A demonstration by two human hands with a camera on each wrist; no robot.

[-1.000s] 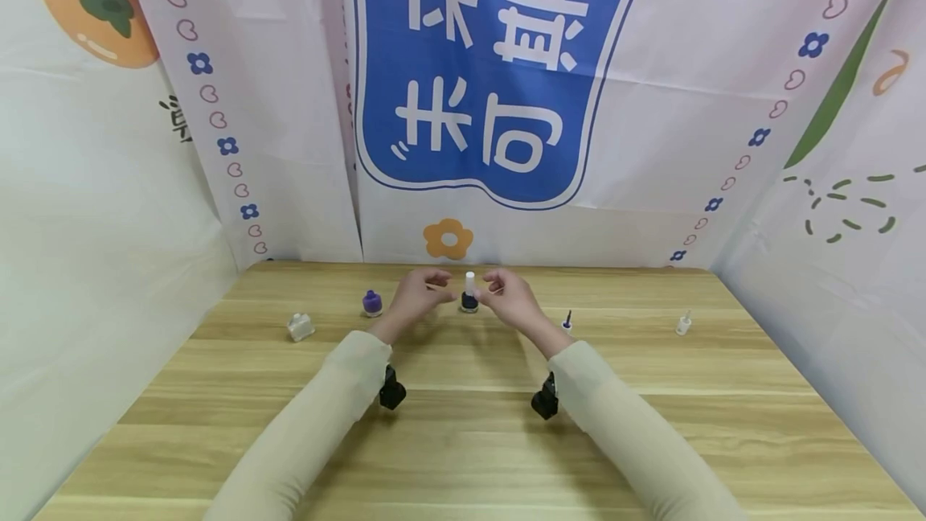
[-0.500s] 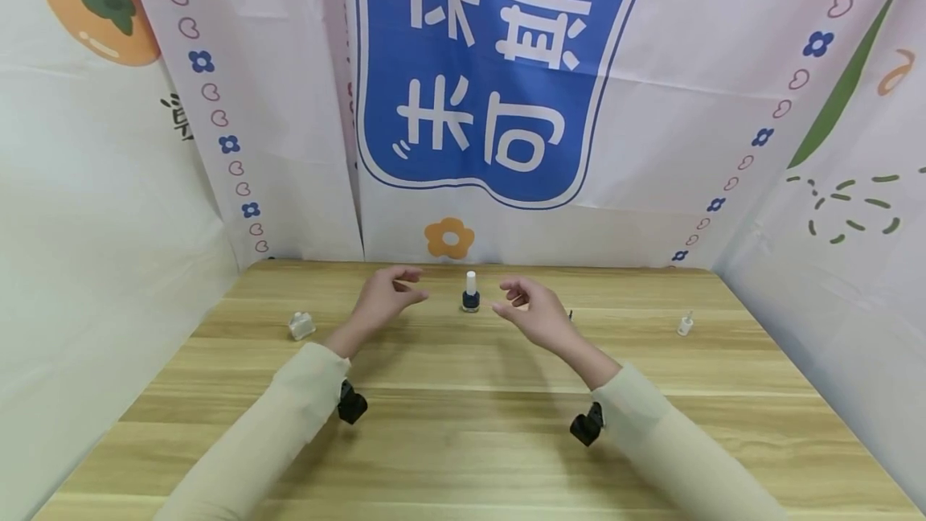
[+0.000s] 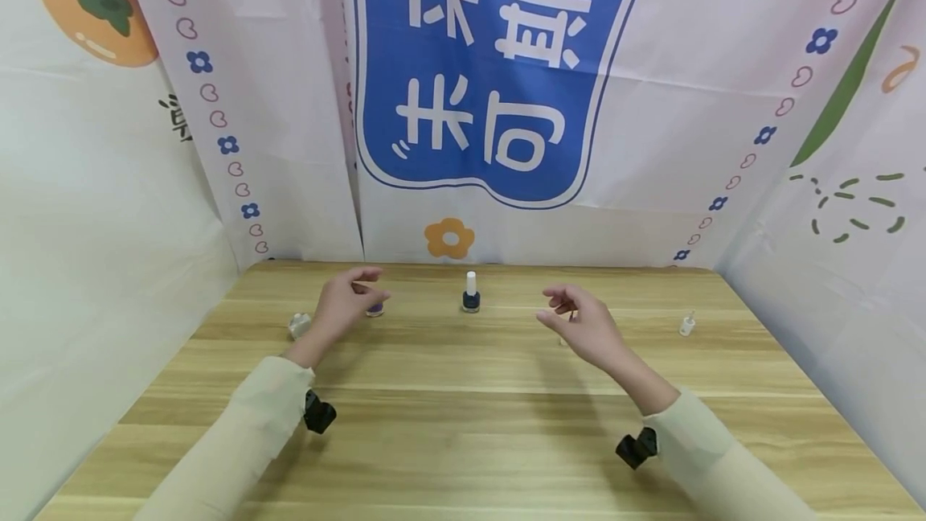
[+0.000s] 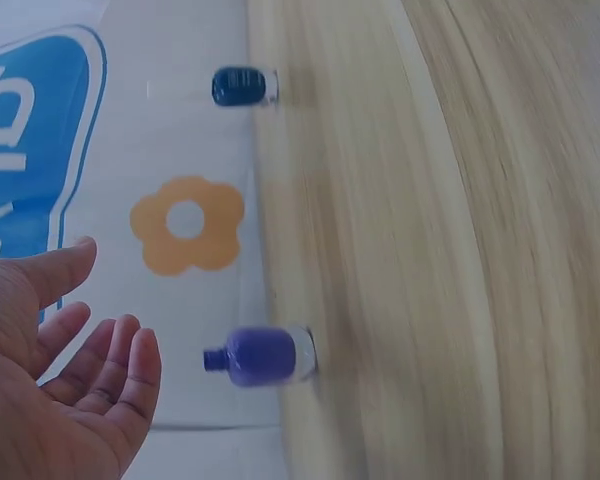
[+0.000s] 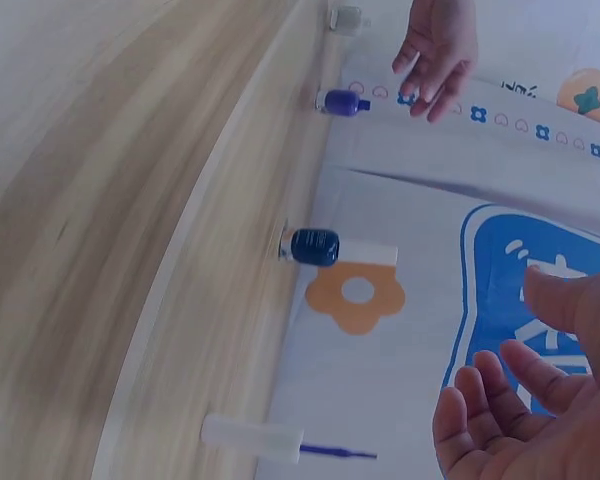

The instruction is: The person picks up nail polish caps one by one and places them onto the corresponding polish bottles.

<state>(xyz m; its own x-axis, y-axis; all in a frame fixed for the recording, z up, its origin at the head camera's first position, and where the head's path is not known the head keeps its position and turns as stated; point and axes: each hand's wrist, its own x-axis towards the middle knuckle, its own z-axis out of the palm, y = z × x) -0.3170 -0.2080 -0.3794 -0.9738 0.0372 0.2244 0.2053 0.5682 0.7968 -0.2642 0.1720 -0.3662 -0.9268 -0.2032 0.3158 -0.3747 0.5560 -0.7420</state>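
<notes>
A dark blue nail polish bottle (image 3: 471, 301) with a tall white cap stands upright at the back middle, apart from both hands. My left hand (image 3: 346, 301) is in the air with relaxed fingers, holding nothing. It partly hides an uncapped purple nail polish bottle (image 4: 263, 357), whose base shows beyond my thumb in the head view. My right hand (image 3: 584, 326), also holding nothing, hovers with loosely bent fingers. Near it a white brush cap (image 5: 252, 437) stands on its top, its purple-coated brush pointing up; my hand mostly covers it in the head view.
On the left, partly behind my left wrist, is a clear bottle with whitish content (image 3: 298, 325). Another white brush cap (image 3: 687, 325) stands at the far right, brush up. Printed cloth (image 3: 405, 223) hangs along the back and sides of the wooden table (image 3: 463, 424).
Both hands have moved apart from beside the dark blue bottle, the left hand leftward and the right hand rightward. The bottle has stayed upright in its place.
</notes>
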